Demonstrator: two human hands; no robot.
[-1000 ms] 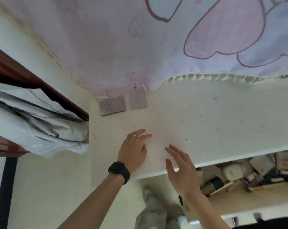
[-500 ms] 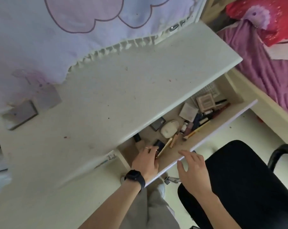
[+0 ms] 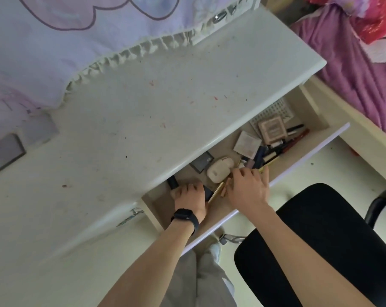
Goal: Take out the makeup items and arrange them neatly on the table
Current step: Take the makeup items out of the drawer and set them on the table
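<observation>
Blocked just beyond the fingers [image 3: 188, 187] by the overhanging tabletop [image 3: 165, 107]; crowded to their right with compacts [image 3: 247, 144] and pens [image 3: 293, 138]; clear back over the drawer front [image 3: 320, 147]

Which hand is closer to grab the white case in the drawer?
Right. The right hand sits just beside the white case, nearly touching it. The left hand is farther off, at the left end of the drawer, its fingers curled by a dark tube.
</observation>
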